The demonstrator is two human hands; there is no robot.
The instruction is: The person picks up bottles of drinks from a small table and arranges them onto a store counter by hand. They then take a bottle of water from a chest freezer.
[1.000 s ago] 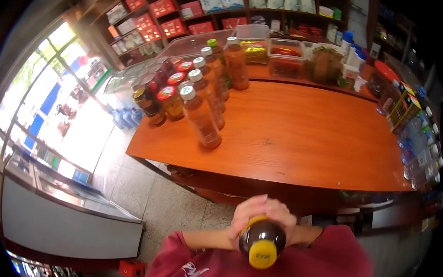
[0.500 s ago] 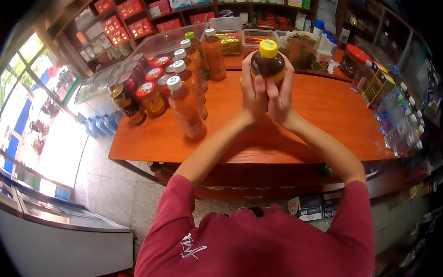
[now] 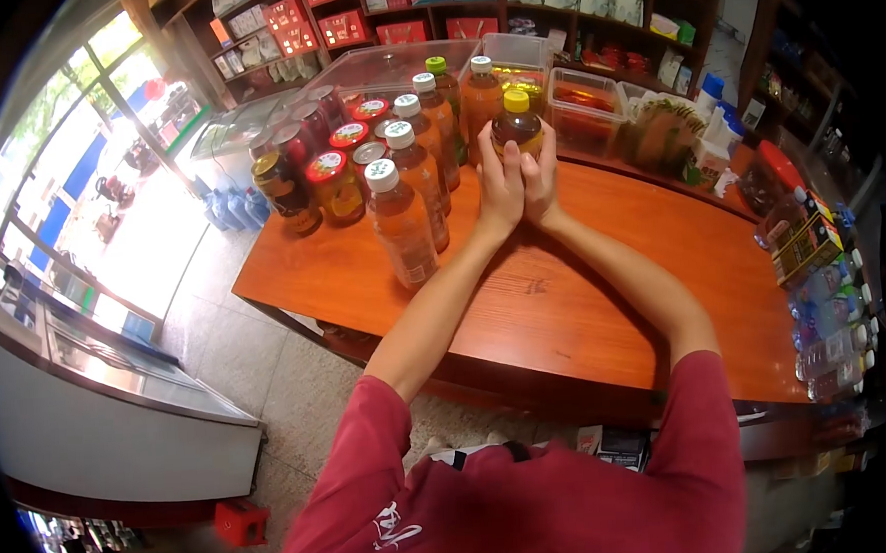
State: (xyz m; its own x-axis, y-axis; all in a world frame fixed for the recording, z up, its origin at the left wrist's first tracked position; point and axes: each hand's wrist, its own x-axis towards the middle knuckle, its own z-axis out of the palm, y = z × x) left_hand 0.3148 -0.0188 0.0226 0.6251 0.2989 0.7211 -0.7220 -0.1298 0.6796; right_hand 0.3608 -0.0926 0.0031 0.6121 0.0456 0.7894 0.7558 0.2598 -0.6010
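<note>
Both hands are wrapped around a dark bottle with a yellow cap (image 3: 517, 124), which stands upright between the palms. My left hand (image 3: 499, 185) presses on its left side and my right hand (image 3: 541, 176) on its right. Whether the bottle's base touches the tabletop is hidden by the hands. Just left and behind it stand orange drink bottles with white caps (image 3: 406, 233) in a row, plus a bottle with a green cap (image 3: 437, 68). Farther left are jars with red lids (image 3: 336, 190) and several cans, including a black and gold can (image 3: 285, 193).
The orange-brown wooden counter (image 3: 603, 278) spans the middle. Clear plastic containers (image 3: 586, 104) line its back edge. Clear bottles (image 3: 833, 351) and a yellow-black box (image 3: 810, 247) stand at the right end. Shelves with red boxes (image 3: 345, 28) rise behind. A red stool (image 3: 241, 522) is on the floor.
The view has turned to the right. Both hands, with the yellow-capped bottle between them, have moved left over the counter, closer to the row of orange drink bottles.
</note>
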